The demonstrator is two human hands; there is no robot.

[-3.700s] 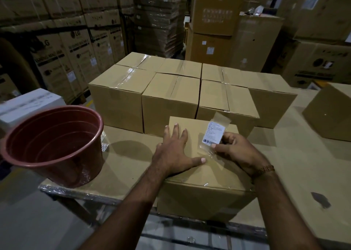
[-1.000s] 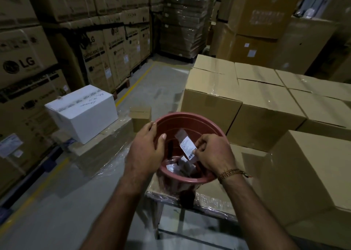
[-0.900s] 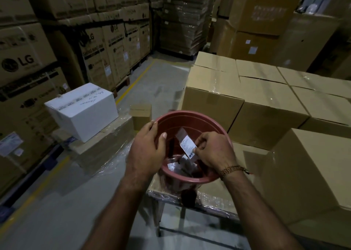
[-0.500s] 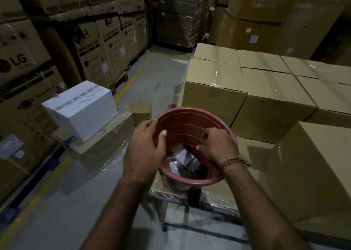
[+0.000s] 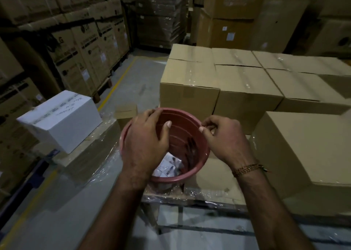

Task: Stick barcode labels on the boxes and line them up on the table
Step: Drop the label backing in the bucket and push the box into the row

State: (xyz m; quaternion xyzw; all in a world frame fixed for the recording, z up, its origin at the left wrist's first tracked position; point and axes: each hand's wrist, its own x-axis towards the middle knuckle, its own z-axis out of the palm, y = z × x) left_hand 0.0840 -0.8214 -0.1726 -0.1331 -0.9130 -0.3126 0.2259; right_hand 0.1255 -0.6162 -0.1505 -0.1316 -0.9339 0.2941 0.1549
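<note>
Right hand [image 5: 227, 142] no longer holds the label strip it had over the tub a second ago; that strip is gone from the fingers, and white labels [image 5: 167, 166] lie loose in the bottom of the tub [image 5: 185, 136]. Right hand has come up to the tub's right rim, fingers curled, thumb and forefinger pressed together; whether they pinch anything cannot be told. Left hand [image 5: 146, 145] stays over the tub's left rim, fingers loosely bent and relaxed, thumb pointing into the tub, holding nothing visible. Tub sits at the near left corner of the table [image 5: 212, 175], which is wrapped in clear film. Behind it, taped brown boxes [image 5: 245, 82] stand in rows touching each other; one more box [image 5: 307, 147] stands nearer, at right, just beside the right wrist, which wears a bracelet [image 5: 247, 169]. Left of the table, a white box [image 5: 60, 118] rests on a film-wrapped stack, with a small brown carton [image 5: 126, 112] between it and the tub. Tall printed cartons [image 5: 79, 46] line the aisle beyond a yellow floor line [image 5: 115, 84].
</note>
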